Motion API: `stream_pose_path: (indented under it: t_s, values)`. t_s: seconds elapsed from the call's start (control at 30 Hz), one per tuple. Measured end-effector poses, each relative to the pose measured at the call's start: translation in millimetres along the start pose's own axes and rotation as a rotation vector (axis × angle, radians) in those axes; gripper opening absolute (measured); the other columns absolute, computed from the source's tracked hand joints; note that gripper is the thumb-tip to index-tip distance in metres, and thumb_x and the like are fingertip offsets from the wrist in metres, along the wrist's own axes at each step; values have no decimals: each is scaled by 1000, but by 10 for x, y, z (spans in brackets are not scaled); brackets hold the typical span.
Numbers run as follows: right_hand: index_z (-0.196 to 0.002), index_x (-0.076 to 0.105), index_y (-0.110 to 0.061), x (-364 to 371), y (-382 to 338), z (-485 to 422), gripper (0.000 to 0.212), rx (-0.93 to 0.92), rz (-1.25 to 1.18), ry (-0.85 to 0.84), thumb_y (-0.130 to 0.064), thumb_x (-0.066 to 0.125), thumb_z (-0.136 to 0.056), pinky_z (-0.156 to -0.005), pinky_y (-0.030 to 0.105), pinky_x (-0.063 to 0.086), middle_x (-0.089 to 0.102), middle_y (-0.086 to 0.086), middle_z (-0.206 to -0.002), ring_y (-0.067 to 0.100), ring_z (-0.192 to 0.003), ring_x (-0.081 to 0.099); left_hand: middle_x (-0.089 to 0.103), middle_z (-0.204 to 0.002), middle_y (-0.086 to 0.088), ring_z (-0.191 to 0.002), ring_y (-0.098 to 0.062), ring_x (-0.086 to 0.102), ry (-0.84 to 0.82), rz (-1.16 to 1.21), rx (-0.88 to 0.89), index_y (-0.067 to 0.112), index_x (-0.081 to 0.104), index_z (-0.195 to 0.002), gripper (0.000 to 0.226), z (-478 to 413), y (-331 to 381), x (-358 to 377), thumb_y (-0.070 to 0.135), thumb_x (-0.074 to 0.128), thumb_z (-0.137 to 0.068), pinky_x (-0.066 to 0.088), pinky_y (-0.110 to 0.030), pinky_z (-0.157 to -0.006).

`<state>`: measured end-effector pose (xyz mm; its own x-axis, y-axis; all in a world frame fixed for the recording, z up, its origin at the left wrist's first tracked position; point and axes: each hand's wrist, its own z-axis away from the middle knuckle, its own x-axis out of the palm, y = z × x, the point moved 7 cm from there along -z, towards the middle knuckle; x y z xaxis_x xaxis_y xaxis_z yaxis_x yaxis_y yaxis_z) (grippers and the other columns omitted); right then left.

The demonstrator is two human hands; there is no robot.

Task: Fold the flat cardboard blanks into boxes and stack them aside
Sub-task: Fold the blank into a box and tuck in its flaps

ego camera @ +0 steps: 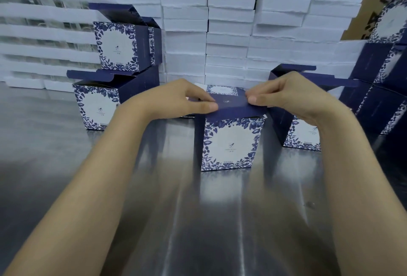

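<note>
The step in hand looks like closing the top of the box (230, 143), which stands upright on the steel surface (154, 187) directly under and between the two grips. The left grip (187, 99) is clamped on the left end of the navy lid flap (233, 108), thumb on top and fingers curled over the far edge; the right grip (286, 95) pinches the right end in the same manner. To do this well, I judge that both ends should go down together so the flap hinges on its printed crease rather than bowing in the middle, with the tuck tongue steered inside the front wall before any pressing, since a tongue caught on the rim would dent thin card. Light pressure should be enough; the box seems empty and could slide on the polished metal. The box has a white front panel framed by dark blue leaves and fruit, a small emblem in its centre, plain navy sides and a navy lid; the walls look square. Beyond the left grip, two finished boxes (116, 46) sit one on the other with their lids raised, another (301, 135) stands beneath the right wrist, and more rise outside the right grip (383, 55). Behind everything stands a wall of white foam trays (231, 22).
</note>
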<state>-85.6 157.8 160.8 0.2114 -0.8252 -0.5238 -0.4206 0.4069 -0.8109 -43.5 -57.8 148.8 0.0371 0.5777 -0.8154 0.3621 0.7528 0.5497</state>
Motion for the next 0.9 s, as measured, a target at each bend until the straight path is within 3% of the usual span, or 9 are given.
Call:
stream_pose_path:
  t_s: [0.13,0.3,0.43,0.53,0.6,0.67,0.73,0.83,0.9]
  values:
    - [-74,79,-24,130,91,-38,4,45,174,-37,-26,82,-73,-77,11,39,71,-18,-101,-14,-89,61,58,-128,26,-122,6,48,-62,-22,0,40,69,-113,34,-38,-3,73,51,68,-81,36,-26,-109]
    - [-85,78,-24,106,73,-43,7,25,182,-27,-24,79,-78,-87,19,47,75,-13,-88,-2,-87,68,52,-136,20,-125,1,47,-103,-112,-29,39,64,-120,28,-2,-72,24,29,60,-94,33,-18,-102]
    - [-97,74,-32,147,94,-57,20,6,212,-3,-35,78,-78,-85,12,45,68,-25,-102,-16,-94,59,54,-138,13,-121,-7,55,-154,-91,-84,46,63,-113,37,61,-178,-18,14,53,-98,38,-32,-109]
    - [-103,71,-37,332,114,-76,23,2,281,-62,-45,72,-81,-83,10,36,60,-27,-113,-12,-104,53,59,-134,6,-121,-16,56,-48,-96,-118,39,67,-110,44,31,-223,-61,2,47,-97,43,-37,-105]
    - [-93,74,-35,383,52,-75,13,-12,257,-52,-42,71,-83,-80,15,41,65,-22,-100,-10,-90,58,63,-127,-1,-118,-23,57,88,-109,-187,36,68,-101,52,12,-265,-144,-4,38,-91,46,-40,-101]
    - [-85,77,-29,432,-34,-74,11,-26,227,-60,-38,71,-84,-82,31,50,71,-8,-93,9,-83,64,64,-114,0,-105,-22,59,168,-106,-249,33,68,-97,42,-7,-301,-170,6,37,-90,48,-33,-89]
    - [-85,77,-23,577,-110,-62,8,-50,121,-133,-27,70,-86,-77,29,54,72,-2,-88,17,-70,66,58,-111,3,-99,-18,53,148,-60,-307,28,62,-100,23,-65,-348,-83,27,39,-97,40,-28,-77]
    - [-98,73,-23,770,-143,-71,17,-49,-72,-177,-10,69,-87,-64,19,53,59,-3,-76,13,-55,61,41,-146,3,-128,-19,44,109,51,-426,26,43,-141,60,-136,-487,91,58,51,-91,39,-33,-95]
    - [-109,69,-23,817,-84,-97,30,5,-180,-174,-6,70,-84,-63,21,54,57,-5,-76,13,-54,60,33,-152,4,-131,-20,43,163,164,-470,23,29,-149,82,-150,-548,112,57,63,-83,41,-35,-98]
